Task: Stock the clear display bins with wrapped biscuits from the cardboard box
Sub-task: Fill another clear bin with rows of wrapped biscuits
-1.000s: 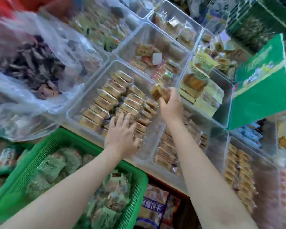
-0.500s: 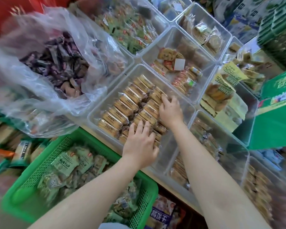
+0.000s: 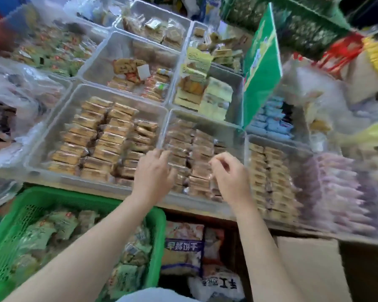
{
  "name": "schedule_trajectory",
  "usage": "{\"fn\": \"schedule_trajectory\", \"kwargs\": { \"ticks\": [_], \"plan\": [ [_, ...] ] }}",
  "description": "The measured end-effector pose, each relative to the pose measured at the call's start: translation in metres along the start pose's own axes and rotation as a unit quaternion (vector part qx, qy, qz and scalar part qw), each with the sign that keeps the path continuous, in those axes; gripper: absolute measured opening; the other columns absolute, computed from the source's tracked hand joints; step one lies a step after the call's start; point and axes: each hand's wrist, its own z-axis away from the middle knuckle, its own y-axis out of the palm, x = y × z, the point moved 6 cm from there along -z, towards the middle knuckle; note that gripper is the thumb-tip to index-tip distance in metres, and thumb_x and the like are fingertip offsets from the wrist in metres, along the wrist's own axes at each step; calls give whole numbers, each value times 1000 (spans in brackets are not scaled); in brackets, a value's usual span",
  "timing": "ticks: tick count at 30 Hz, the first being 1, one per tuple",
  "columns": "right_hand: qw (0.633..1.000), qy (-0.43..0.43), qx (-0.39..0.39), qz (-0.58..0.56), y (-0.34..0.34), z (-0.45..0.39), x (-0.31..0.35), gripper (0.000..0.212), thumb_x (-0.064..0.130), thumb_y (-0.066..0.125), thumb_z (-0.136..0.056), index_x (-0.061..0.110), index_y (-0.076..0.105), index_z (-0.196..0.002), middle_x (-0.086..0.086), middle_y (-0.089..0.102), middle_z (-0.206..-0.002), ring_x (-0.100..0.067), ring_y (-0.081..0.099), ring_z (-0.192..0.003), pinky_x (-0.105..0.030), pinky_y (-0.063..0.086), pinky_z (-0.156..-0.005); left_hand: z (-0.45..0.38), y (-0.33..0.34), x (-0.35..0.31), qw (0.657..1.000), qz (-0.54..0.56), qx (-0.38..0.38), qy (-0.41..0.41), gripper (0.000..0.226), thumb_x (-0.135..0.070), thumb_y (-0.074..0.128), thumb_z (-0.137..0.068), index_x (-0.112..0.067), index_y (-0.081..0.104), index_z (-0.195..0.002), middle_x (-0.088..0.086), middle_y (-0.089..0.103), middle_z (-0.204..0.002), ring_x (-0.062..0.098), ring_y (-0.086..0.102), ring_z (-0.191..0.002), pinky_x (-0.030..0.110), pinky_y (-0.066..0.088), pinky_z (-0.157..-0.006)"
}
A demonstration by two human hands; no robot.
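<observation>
Both hands reach forward, fingers loosely curled

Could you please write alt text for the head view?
Both hands, left and right, hover with curled fingers above a clear bin of wrapped biscuits. A fuller bin sits left, a green basket below.

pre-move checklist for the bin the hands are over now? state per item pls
1. Left hand free: cannot tell; fingers curled at the middle bin's left wall, blurred.
2. Right hand free: ok, fingers loosely curled, nothing seen in them.
3. Room in middle bin: ok, its back part is bare.
4. Biscuit rows in it tidy: cannot tell, glare and blur.
5. Left bin stocked: ok, three neat rows.
6. Cardboard box within reach: ok, lower right; contents not visible.
</observation>
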Motion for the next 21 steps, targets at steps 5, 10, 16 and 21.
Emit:
{"fn": "schedule_trajectory", "kwargs": {
  "ticks": [5, 10, 16, 21],
  "plan": [
    [966, 132, -217, -56, -158, 75, -125, 21, 14, 57, -96, 21, 63, -78, -1, 62, -65, -22, 60, -67, -33, 46, -67, 29, 82, -159, 977, 140, 158, 13, 24, -28, 53, -99, -21, 67, -117, 0, 64, -112, 23, 60, -103, 34, 45, -78],
    [909, 198, -359, -67, -280, 152, -235, 17, 15, 56, -95, 13, 65, -82, 1, 64, -72, -21, 60, -72, -31, 48, -71, 78, 192, -298, 927, 215, 307, -12, 57, -49, 61, -95, -13, 51, -138, 4, 58, -130, 21, 55, -122, 33, 46, -95],
    [891, 304, -315, -119, -295, 164, -370, 17, 20, 53, -94, 12, 63, -82, 0, 63, -80, -19, 59, -80, -35, 47, -78, 121, 278, -389, 880, 278, 378, -73, 95, -42, 73, -88, -29, 12, -159, 0, 21, -163, 19, 25, -148, 33, 32, -110],
    [909, 398, -107, -57, -233, 150, -472, 26, 16, 56, -99, -4, 69, -111, -25, 68, -115, -38, 61, -113, -33, 40, -86, 114, 285, -374, 874, 315, 351, -113, 64, -25, 58, -68, -39, 49, -130, -7, 61, -122, 13, 57, -117, 29, 45, -88]
  ]
}}
